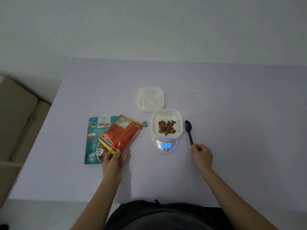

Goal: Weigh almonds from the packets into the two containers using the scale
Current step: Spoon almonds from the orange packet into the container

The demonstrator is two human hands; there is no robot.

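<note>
While the first container [167, 113] sits on the scale [166, 146] with a small heap of almonds [167, 127] inside, the lit display reads what looks like 20. Left hand [114, 161]: thumb and fingers pinch the lower end of the orange packet [123, 132], at 9 o'clock from the scale, overlapping the teal packet [93, 141], its mouth towards the container. Right hand [201, 154]: fingers curled round the handle end of the black spoon [189, 130], whose bowl is at 3 o'clock, just beside the container. The second container [150, 99], at 11 o'clock, is empty. Judgement: the first portion is being weighed. The next move calls for small spoonfuls, watching the display.
</note>
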